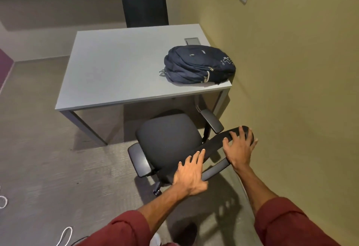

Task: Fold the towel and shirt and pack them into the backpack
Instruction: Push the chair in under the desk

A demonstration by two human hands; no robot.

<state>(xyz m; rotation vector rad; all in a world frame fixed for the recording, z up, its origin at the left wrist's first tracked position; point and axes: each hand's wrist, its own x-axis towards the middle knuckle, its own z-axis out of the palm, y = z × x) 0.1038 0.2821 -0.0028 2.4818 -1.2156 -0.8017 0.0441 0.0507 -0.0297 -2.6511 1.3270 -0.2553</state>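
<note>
Red sleeves [124, 230] lead to the office chair [169, 139]. The left hand [191, 174] lies flat on its backrest, fingers straight and spread. The right hand [240, 146] presses the backrest top, fingers splayed. The backpack [200, 65] lies on the table [116, 67] at twelve o'clock, well apart from both hands.
</note>
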